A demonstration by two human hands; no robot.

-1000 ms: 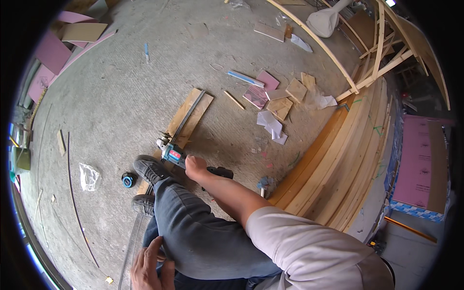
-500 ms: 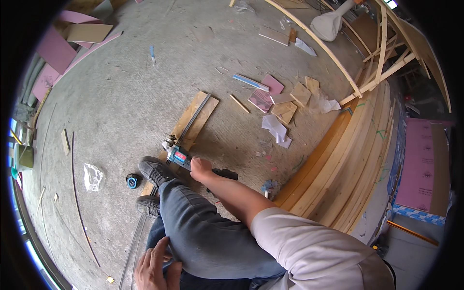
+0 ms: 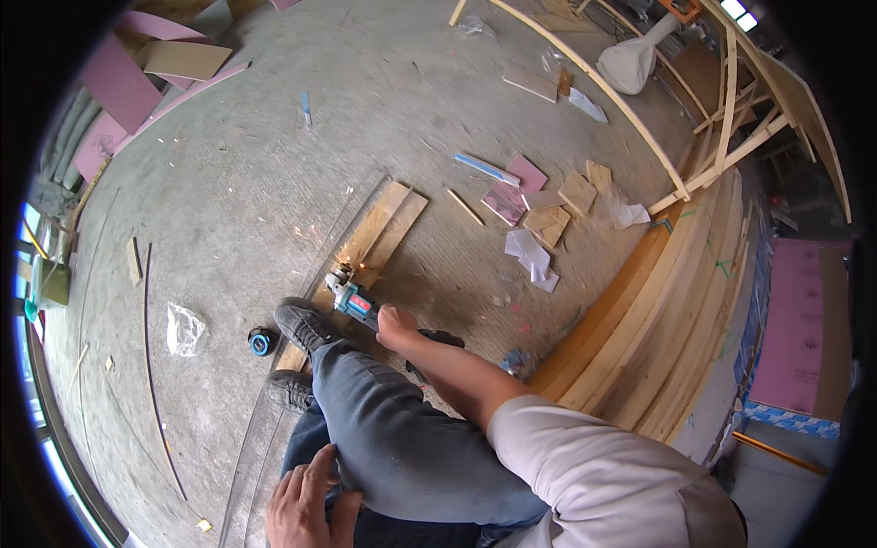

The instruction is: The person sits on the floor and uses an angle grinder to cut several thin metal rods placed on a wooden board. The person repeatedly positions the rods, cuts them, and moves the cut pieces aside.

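Note:
My right hand (image 3: pixel 395 327) is closed round the handle of a blue-and-black cordless angle grinder (image 3: pixel 358 303). The grinder's disc end is down by a thin metal strip (image 3: pixel 322 274) and a wooden board (image 3: pixel 388 224) on the floor, where orange sparks (image 3: pixel 340 251) fly off. Blur hides exactly where the disc touches. A dark shoe (image 3: pixel 306 324) of mine rests over the board and strip. My left hand (image 3: pixel 311 502) lies by my bent leg, with its fingers apart and nothing visible in it.
A black-and-blue round tape measure (image 3: pixel 261 342) and a clear plastic bag (image 3: pixel 185 329) lie left of my feet. Pink board offcuts (image 3: pixel 504 203), wood pieces (image 3: pixel 548 224) and paper (image 3: pixel 530 260) are scattered ahead right. Long timber planks (image 3: pixel 639 329) are stacked at right, below a curved wooden frame (image 3: pixel 603 91).
Sparks now spray from the grinder's disc. The metal strip, earlier on top of the board, now shows along its left side. The whole view has shifted slightly; my left hand stays by my leg.

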